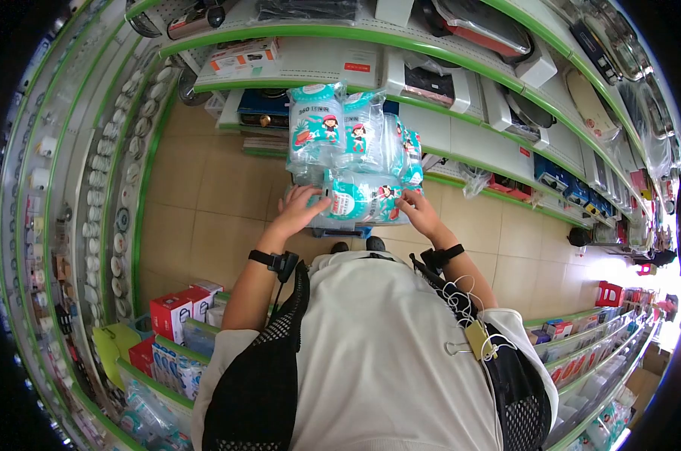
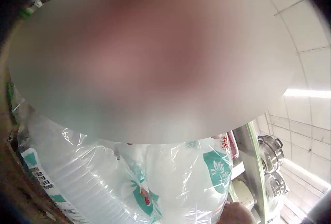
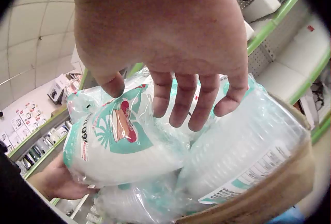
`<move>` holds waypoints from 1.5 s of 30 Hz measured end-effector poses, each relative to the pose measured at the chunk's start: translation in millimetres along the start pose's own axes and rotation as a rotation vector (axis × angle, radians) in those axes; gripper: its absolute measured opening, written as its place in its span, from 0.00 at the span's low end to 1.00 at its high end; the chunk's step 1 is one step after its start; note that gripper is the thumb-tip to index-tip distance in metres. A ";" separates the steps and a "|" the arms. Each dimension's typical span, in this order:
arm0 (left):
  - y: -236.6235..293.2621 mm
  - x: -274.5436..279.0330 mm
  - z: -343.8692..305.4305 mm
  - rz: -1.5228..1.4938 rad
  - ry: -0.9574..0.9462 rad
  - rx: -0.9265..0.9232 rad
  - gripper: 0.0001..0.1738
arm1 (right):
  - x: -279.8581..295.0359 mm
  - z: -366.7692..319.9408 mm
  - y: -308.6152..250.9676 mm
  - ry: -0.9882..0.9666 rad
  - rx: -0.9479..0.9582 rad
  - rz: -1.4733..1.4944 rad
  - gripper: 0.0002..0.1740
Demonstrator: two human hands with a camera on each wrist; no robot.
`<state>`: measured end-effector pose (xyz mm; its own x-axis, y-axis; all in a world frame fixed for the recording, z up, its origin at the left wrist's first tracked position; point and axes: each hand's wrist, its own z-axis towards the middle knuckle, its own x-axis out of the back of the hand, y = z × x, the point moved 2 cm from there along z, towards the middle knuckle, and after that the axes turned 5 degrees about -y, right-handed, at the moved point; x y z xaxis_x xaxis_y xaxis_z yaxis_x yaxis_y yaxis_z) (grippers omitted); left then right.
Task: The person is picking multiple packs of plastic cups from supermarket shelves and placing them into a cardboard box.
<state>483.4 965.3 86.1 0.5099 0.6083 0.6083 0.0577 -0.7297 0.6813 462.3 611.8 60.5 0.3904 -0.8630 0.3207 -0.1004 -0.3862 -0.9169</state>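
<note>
In the head view, a plastic-wrapped stack of disposable bowls [image 1: 363, 197] with teal print lies crosswise between both hands. My left hand [image 1: 301, 212] holds its left end, the thumb along the near side; the right wrist view also shows this left hand [image 3: 58, 181] against the end of the pack [image 3: 121, 136]. The right hand [image 1: 421, 213] is at the right end, its fingers [image 3: 189, 97] spread and loosely bent over the wrapped packs. Further packs [image 1: 315, 128] stand behind. A large blur hides the left hand in the left wrist view, above clear wrapped stacks [image 2: 181, 177].
The packs sit in a cardboard box [image 3: 289, 182]. Green-edged shelves [image 1: 461, 109] with boxed pans rise ahead. More shelving [image 1: 146, 218] runs along the left, and red boxes [image 1: 171, 312] stand behind on the left. Tiled floor [image 1: 227, 244] surrounds the person's shoes.
</note>
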 end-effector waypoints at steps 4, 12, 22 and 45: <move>-0.6 -1.6 -3.8 0.009 0.021 -0.037 0.40 | 2.1 -11.0 -18.3 0.089 -0.003 -0.022 0.16; -10.2 -11.5 -3.3 -0.068 0.094 -0.097 0.40 | 7.7 -18.0 -27.4 0.131 -0.026 -0.046 0.16; -73.4 -11.3 -37.7 -0.411 0.446 -0.173 0.24 | 52.7 -4.6 -41.4 0.323 0.196 0.147 0.08; 32.8 -186.9 -414.7 -1.068 1.755 0.215 0.24 | -65.6 -7.9 -195.1 -0.794 0.398 0.568 0.06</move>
<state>34.1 957.2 163.6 -0.9627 0.2157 -0.1633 -0.1448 0.0993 0.9845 449.0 741.2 220.2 0.8817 -0.3673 -0.2961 -0.2052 0.2666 -0.9417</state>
